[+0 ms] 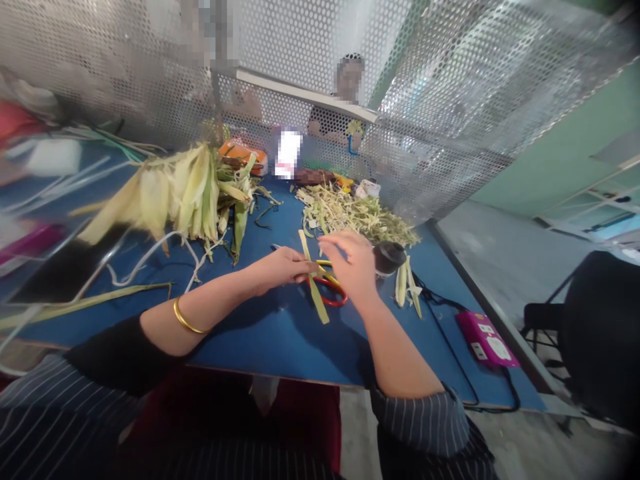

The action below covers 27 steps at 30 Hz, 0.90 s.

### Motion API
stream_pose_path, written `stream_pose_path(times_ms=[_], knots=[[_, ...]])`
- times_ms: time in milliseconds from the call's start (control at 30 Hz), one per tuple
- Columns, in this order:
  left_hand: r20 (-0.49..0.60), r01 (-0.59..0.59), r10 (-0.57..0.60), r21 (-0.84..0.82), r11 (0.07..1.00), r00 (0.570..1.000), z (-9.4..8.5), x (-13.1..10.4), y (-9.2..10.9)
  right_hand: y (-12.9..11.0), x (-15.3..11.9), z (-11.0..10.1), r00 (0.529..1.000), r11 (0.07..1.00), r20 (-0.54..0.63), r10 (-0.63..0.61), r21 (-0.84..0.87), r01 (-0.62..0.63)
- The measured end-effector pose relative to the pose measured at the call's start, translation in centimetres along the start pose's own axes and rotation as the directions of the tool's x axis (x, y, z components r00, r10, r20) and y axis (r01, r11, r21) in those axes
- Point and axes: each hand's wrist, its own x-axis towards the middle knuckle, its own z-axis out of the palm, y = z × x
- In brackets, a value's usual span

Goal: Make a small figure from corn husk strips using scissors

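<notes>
Two hands work a leaf strip on a blue table.

Husk bundle (170, 190) lies toward the far left corner; mid-table, left hand (280, 268) pinches the leaf strip (314, 283) over red-handled scissors (333, 293), right hand (353, 263) grasps it too; pink box (485, 338) sits near the right edge.

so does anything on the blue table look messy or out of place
Mostly working mess: leaf trimmings heaped loosely behind the hands, and the pink device lies close to the blue table right edge, its cable trailing over the front. Nothing looks damaged.
</notes>
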Motion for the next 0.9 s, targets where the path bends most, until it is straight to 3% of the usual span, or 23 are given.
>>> stream_pose_path(times_ms=[67, 167, 367, 567, 700, 767, 833, 900], knots=[[0.031, -0.033, 0.031, 0.047, 0.998, 0.999, 0.2, 0.1, -0.3, -0.4, -0.3, 0.4, 0.981, 0.991, 0.194, 0.027, 0.121, -0.052], [0.025, -0.061, 0.059, 0.107, 0.992, 0.998, 0.4, 0.2, -0.5, -0.5, -0.7, 1.1, 0.949, 0.939, 0.264, 0.170, 0.250, -0.237], [0.091, -0.168, 0.154, 0.179, 0.969, 0.984, 0.5, -0.1, -0.1, -0.6, -1.1, 1.4, 0.959, 0.910, 0.099, 0.266, 0.303, -0.284], [0.137, -0.163, 0.135, 0.225, 0.961, 0.981, 0.8, -0.3, 0.3, -1.4, -1.4, 1.8, 0.966, 0.935, -0.008, 0.259, 0.253, -0.249], [0.061, -0.075, 0.076, -0.006, 0.997, 0.995, 0.9, -0.2, 0.1, -0.7, -0.9, 1.2, 0.981, 0.947, 0.000, 0.193, 0.260, -0.187], [-0.032, -0.015, 0.010, -0.166, 0.986, 0.999, 0.7, 0.0, 0.0, 0.0, -0.5, 0.7, 0.985, 0.970, -0.087, 0.149, 0.207, -0.128], [-0.094, 0.008, -0.037, -0.293, 0.956, 0.995, 0.4, 0.2, -0.1, 0.9, -0.1, 0.4, 0.955, 0.980, -0.246, 0.164, 0.153, -0.129], [-0.114, 0.002, -0.048, -0.371, 0.929, 0.992, 0.1, 0.4, -0.2, 1.7, 0.2, 0.4, 0.895, 0.945, -0.337, 0.291, 0.244, -0.215]])
